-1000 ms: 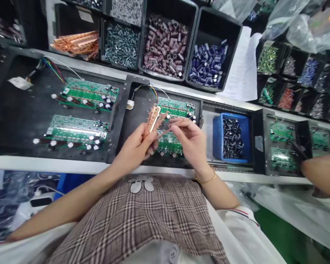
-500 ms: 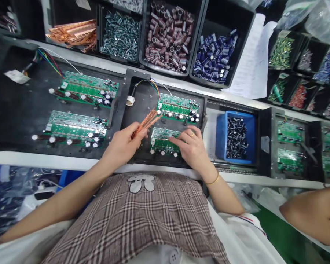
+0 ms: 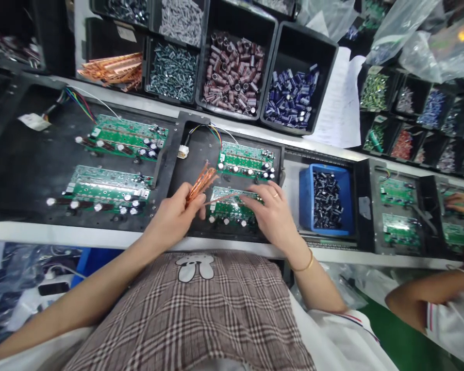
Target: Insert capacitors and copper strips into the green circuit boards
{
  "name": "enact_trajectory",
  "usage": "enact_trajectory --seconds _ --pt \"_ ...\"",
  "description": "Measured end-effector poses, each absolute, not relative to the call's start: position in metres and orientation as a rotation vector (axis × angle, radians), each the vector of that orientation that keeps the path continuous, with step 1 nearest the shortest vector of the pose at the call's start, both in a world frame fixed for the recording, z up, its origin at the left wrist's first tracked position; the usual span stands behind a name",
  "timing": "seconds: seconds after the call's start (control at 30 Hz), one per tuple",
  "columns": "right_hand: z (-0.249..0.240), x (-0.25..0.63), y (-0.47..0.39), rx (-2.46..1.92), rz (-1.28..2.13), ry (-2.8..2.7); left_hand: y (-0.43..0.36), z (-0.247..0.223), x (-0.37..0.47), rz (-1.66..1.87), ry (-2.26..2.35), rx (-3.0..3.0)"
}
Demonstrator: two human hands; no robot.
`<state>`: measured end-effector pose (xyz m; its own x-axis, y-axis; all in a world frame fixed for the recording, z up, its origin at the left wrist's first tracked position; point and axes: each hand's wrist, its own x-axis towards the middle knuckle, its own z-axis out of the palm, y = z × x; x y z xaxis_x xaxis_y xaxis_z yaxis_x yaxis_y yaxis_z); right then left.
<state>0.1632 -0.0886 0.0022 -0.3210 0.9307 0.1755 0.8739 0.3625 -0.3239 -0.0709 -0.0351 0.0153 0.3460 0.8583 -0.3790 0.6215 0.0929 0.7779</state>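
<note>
My left hand (image 3: pixel 177 210) is closed around a bundle of copper strips (image 3: pixel 201 184), whose ends fan out above the fingers. Just right of it lies the lower green circuit board (image 3: pixel 225 207) in the middle tray. A single thin copper strip (image 3: pixel 227 197) stretches over this board, between my two hands. Its right end meets the fingertips of my right hand (image 3: pixel 272 208), which pinch it over the board's right part. Behind, the upper circuit board (image 3: pixel 246 158) carries round capacitors along its front edge.
Two more boards (image 3: pixel 110 185) lie in the left tray (image 3: pixel 27 170). A blue bin (image 3: pixel 350 198) of black parts stands right of the middle tray. Black part bins (image 3: pixel 268 116) line the back. A co-worker's arm (image 3: pixel 433 288) is at the far right.
The view has shifted slightly. A single copper strip now shows between my hands over the lower board, and the bundle points more steeply upward. The co-worker's hand has come into view.
</note>
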Motion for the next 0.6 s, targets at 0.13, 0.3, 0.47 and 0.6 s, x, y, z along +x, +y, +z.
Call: enact_trajectory --seconds 0.13,0.3,0.47,0.6 --pt "0.026 0.149 -0.095 -1.401 0.466 -2.154 -0.046 0.027 -0.062 0.310 1.224 1.648" --pt "0.028 0.148 -0.112 -1.337 1.046 -1.559 -0.052 0.027 -0.056 0.321 1.021 1.250" --pt "0.022 0.142 -0.121 -1.086 1.278 -1.239 -0.061 0.029 -0.048 0.110 0.778 0.819" --pt "0.027 0.140 -0.119 -1.228 0.937 -1.196 -0.058 0.029 -0.056 0.504 1.006 1.072"
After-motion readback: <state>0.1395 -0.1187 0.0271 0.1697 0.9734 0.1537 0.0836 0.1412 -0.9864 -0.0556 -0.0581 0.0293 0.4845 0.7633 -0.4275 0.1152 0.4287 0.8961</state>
